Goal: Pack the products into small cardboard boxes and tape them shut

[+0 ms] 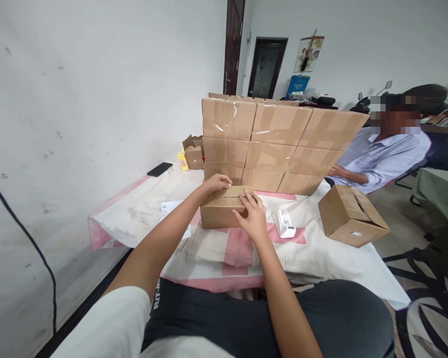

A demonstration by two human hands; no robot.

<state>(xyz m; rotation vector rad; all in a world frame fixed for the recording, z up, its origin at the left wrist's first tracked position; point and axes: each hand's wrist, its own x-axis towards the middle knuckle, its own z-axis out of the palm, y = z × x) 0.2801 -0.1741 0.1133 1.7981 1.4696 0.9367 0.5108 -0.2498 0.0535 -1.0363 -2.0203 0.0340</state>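
A small brown cardboard box (220,211) lies on the pink-and-white cloth (242,248) in front of me. My left hand (217,183) rests on the box's far top edge with its fingers curled over it. My right hand (252,215) lies flat on the box's near right corner, fingers stretched along the top flap. A white tape dispenser (284,223) stands just right of my right hand.
A wall of taped brown boxes (272,144) stands behind the small box. An open box (349,215) sits at the right edge. A black phone (159,169), a paper sheet (168,209) and a yellow packet (182,160) lie at left. Another person in a light shirt (384,154) sits at right.
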